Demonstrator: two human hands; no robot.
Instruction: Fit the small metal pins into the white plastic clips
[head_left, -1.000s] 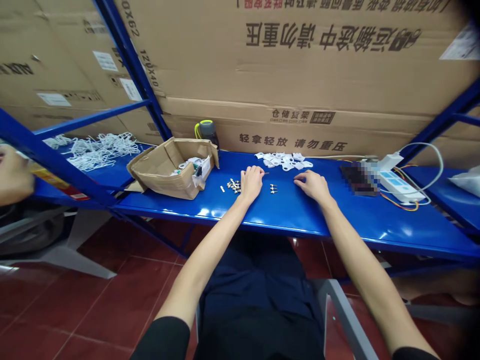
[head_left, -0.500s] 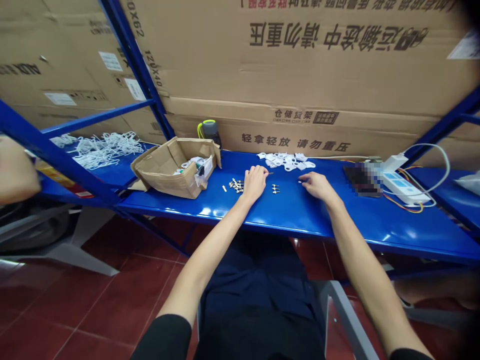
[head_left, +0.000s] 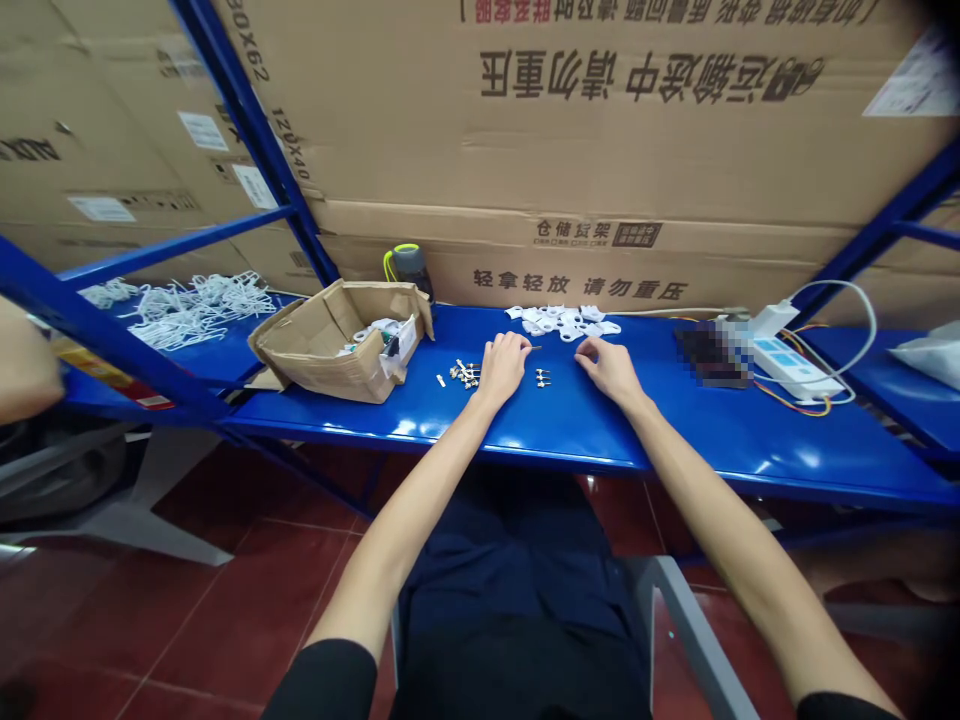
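Note:
My left hand (head_left: 503, 366) is closed over the blue tabletop. A thin metal pin (head_left: 535, 348) pokes out from its fingertips, pointing right. Beside that hand, on its left, lies a loose pile of small metal-and-white pin parts (head_left: 468, 376). Similar pin parts (head_left: 542, 378) are lined up in a short row between my hands. My right hand (head_left: 611, 368) has thumb and index finger pinched together, facing the left hand; whatever sits between the tips is too small to make out. Behind both hands are flat white plastic pieces with round holes (head_left: 571, 326).
An open cardboard box (head_left: 322, 360) with small items stands left, a dark bottle (head_left: 411, 265) behind it. At right are a white power strip (head_left: 795, 366) with cables and a blurred dark object (head_left: 709, 352). White cables (head_left: 187, 308) and another person's arm (head_left: 26, 365) are far left.
My right hand has moved left toward the left hand, and its fingertips have come together over the small white thing that showed beside them. The whole view has shifted slightly.

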